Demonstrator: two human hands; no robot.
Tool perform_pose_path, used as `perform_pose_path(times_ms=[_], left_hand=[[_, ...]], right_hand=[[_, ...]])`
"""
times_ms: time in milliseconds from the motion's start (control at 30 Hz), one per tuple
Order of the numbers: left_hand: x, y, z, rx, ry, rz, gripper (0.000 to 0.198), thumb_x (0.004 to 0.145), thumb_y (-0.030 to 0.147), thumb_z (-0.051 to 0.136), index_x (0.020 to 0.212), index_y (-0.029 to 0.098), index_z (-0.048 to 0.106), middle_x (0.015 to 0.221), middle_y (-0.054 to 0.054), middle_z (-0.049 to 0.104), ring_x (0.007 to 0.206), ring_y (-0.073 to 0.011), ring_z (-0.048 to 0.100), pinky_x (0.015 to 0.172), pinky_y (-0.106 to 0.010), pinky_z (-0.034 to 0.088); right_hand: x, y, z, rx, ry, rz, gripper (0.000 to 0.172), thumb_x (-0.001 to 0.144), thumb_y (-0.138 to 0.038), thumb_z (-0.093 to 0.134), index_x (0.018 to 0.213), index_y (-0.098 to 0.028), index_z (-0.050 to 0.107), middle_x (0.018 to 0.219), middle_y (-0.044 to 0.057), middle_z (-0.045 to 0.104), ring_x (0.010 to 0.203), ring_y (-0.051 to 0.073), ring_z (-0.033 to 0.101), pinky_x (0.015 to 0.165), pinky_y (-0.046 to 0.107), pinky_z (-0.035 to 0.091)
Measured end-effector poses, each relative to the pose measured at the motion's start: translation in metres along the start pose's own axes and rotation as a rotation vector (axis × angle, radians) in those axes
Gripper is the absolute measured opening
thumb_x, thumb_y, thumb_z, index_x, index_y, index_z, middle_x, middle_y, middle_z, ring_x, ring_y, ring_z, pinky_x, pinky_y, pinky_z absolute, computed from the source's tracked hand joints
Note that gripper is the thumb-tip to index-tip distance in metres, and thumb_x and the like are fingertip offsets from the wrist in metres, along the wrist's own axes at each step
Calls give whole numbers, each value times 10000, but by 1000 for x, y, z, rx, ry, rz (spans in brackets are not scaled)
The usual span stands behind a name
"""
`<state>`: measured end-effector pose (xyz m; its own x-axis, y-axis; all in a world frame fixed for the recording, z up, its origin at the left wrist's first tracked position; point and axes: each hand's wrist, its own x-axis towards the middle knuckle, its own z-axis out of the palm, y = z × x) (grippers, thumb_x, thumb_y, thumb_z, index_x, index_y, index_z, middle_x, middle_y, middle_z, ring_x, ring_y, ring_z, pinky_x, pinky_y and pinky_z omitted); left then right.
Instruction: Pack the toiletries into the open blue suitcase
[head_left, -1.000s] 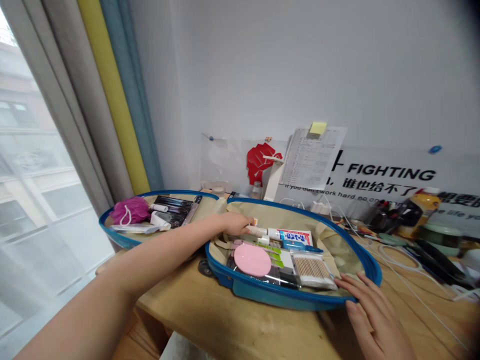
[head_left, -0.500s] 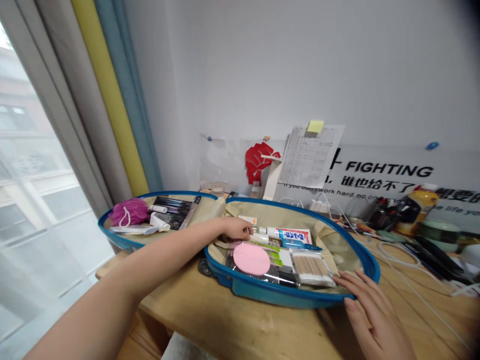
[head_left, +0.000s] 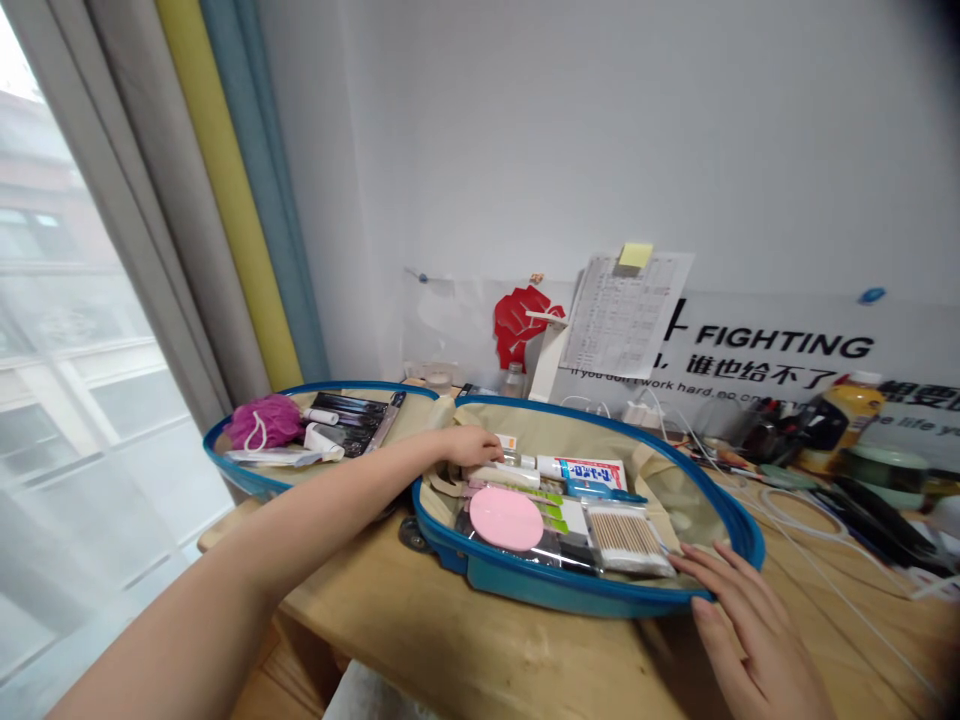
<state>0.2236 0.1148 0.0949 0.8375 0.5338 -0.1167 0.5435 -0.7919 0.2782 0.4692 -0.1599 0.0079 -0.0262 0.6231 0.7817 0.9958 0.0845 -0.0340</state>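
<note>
A small blue-rimmed suitcase (head_left: 592,592) lies opened flat on the desk. My left hand (head_left: 474,446) reaches into its right half, fingers curled and closed by a white tube (head_left: 516,474); what they hold, if anything, is hidden. My right hand (head_left: 757,620) rests on the near right rim, fingers stretched out. Between the hands lie a pink round disc (head_left: 506,519), a pack of cotton swabs (head_left: 626,540), a boxed toothpaste (head_left: 596,472) and green-and-white packets (head_left: 555,515). The left half holds a purple bath puff (head_left: 266,422) and a pouch of black brushes (head_left: 352,420).
The wooden desk (head_left: 525,660) carries white cables (head_left: 802,520), an orange drink bottle (head_left: 840,420) and a green lidded jar (head_left: 889,470) at right. A paper sheet (head_left: 630,315) stands before the wall poster. Curtains (head_left: 247,180) hang by the window at left.
My left hand has shifted slightly, its fingers reaching lower among the items. The right hand stays on the rim. The view has moved a little.
</note>
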Motion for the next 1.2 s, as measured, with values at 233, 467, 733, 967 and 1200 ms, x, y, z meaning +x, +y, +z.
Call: perform_pose_path(times_ms=[233,467,733,967,1200], left_hand=[[-38,-58,-66,33,218,-137,446,940,375,269,1168,186,604,1160,-34,670,1027,-138,609,910,-209,424],[-133,-166,-71,234,202,-522,411,841,292,359,1098,122,631,1126,-127,673,1014,-254,624,884,-340,464],[-168,-192,-22,397,-6,-494,401,622,125,601,1005,218,673,1103,-86,629,1078,-279,574,923,-366,438],[-165,-196,-17,565,-109,-396,399,695,131,626,1078,244,641,1128,-93,598,1085,-279,564,883,-375,455],[-169,-202,-14,621,-68,-428,205,723,190,666,925,216,696,1068,-116,649,1106,-305,554,889,-390,448]], right_hand=[[-2,1,2,-11,5,-36,291,903,-311,399,1112,-230,585,1117,60,649,1158,271,539,912,440,455],[-5,5,6,11,1,-27,292,909,-318,387,1106,-224,581,1119,69,642,1174,286,526,927,466,440],[-4,5,7,3,2,-36,290,909,-320,382,1095,-219,581,1100,80,641,1175,290,524,906,461,453],[-7,7,8,24,1,13,323,903,-355,380,1093,-227,608,1103,76,652,1185,293,525,947,476,444],[-7,7,9,9,7,-17,316,909,-339,372,1116,-228,584,1113,76,643,1187,293,519,927,473,448]])
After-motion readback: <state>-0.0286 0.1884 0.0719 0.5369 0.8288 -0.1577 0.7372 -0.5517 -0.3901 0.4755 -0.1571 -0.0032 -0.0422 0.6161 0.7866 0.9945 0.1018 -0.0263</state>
